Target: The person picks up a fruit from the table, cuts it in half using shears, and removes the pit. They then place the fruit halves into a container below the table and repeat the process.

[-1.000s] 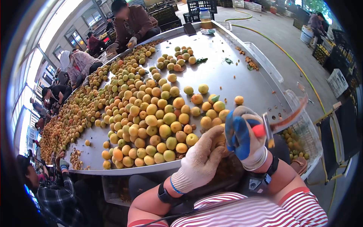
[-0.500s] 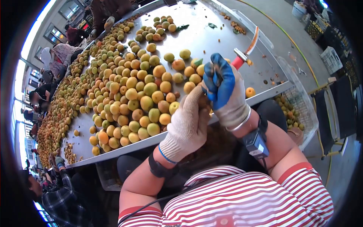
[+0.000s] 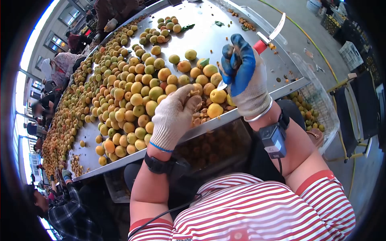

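My right hand (image 3: pixel 243 74), in a white glove with blue-coated fingers, grips a red-handled knife (image 3: pixel 277 27). Its curved blade points up and away past the hand, and a small metal tip (image 3: pixel 222 85) shows below the fingers. My left hand (image 3: pixel 177 114), in a white knit glove, is over the near edge of the fruit pile with curled fingers; whatever they hold is mostly hidden. Yellow-orange apricots (image 3: pixel 156 93) spread across the table. Between my hands lie a bright yellow apricot (image 3: pixel 218 96) and brown pits or scraps (image 3: pixel 201 114).
The metal table (image 3: pixel 209 24) has a raised rim along my side. A clear bin (image 3: pixel 327 116) with fruit stands at right, and another bin (image 3: pixel 217 148) is under the table. A folding chair (image 3: pixel 358 116) is farther right. Other people work along the left side, one in a plaid sleeve (image 3: pixel 70 209).
My left hand has moved left, away from my right hand. My right hand has risen slightly, the blade swinging up. Pits and yellow fruit between the hands have come into view.
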`<state>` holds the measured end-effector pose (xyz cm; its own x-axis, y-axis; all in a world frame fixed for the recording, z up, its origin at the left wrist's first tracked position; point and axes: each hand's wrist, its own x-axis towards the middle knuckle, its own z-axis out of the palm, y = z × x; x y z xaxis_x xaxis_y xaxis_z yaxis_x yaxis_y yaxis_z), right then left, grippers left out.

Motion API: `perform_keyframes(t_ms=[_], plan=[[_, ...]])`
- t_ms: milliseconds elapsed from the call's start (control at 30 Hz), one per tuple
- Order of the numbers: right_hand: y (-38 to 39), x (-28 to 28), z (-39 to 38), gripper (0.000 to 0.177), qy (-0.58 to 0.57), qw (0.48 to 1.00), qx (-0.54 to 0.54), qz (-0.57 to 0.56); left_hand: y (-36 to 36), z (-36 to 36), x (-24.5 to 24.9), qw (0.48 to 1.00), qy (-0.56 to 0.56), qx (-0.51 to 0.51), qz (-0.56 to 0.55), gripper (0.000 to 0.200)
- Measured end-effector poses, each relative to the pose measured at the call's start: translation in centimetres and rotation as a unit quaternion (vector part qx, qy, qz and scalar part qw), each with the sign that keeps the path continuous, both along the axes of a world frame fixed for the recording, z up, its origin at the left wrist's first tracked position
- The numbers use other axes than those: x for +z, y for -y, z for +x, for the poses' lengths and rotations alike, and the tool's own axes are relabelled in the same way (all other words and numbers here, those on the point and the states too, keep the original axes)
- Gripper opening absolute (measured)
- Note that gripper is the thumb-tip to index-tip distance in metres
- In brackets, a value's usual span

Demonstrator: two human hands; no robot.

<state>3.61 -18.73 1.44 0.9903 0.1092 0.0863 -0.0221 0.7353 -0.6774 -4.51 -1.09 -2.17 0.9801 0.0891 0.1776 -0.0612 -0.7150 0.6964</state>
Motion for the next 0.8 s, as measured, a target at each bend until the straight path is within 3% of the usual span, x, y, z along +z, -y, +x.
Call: perform_keyframes(t_ms=[67,100,167,200,233,333,400,433,500,567,600,633,800], plan=[[0.4,0.2,-0.1,0.033,0.004,1.0,-0.006,-0.003,-0.5,-0.1,0.8,0.993,-0.011,0.052,0.107,0.038],[0.6,0.5,-0.1,0.033,0.009,1.0,-0.006,0.0,-0.8,-0.1,1.0,0.993,-0.006,0.052,0.11,0.038],[1.3,1.1,-0.1,0.037,-0.02,0.999,-0.027,-0.017,-1.4,-0.1,1.6,0.998,-0.009,0.067,0.014,0.032],[1.8,0.8,0.1,0.038,0.026,0.996,-0.051,-0.066,-1.7,-0.4,2.2,0.994,-0.06,0.038,-0.086,0.027],[2.1,0.8,0.2,0.039,0.052,0.994,-0.058,-0.075,-1.2,-1.0,3.7,0.987,-0.113,0.014,-0.11,0.024],[2.7,1.6,0.0,0.039,0.045,0.997,-0.048,-0.041,0.1,-2.7,5.5,0.971,-0.157,-0.17,-0.064,0.015],[2.9,2.2,-0.4,0.041,-0.01,0.994,-0.021,-0.111,1.0,-2.9,6.0,0.948,-0.172,-0.269,-0.013,0.016],[2.8,2.4,-0.5,0.041,-0.006,0.994,-0.019,-0.107,1.3,-2.6,6.0,0.942,-0.221,-0.253,-0.019,0.021],[2.8,2.8,-0.9,0.041,0.002,0.987,-0.032,-0.156,0.9,-1.4,4.6,0.979,-0.067,-0.179,0.068,0.026],[2.6,3.0,-1.0,0.04,0.007,0.989,-0.028,-0.145,-0.3,1.7,2.9,0.99,-0.107,-0.004,0.094,0.025],[2.4,3.3,-1.1,0.038,-0.004,0.988,-0.025,-0.15,-1.1,3.2,2.7,0.981,-0.047,0.038,0.187,0.027],[2.4,3.5,-1.2,0.037,-0.015,0.988,-0.022,-0.155,-2.1,4.7,2.0,0.961,-0.066,0.092,0.254,0.036],[1.8,1.6,-0.7,0.03,-0.027,0.989,0.021,-0.146,-3.3,9.8,0.7,0.901,-0.176,0.104,0.382,0.038]])
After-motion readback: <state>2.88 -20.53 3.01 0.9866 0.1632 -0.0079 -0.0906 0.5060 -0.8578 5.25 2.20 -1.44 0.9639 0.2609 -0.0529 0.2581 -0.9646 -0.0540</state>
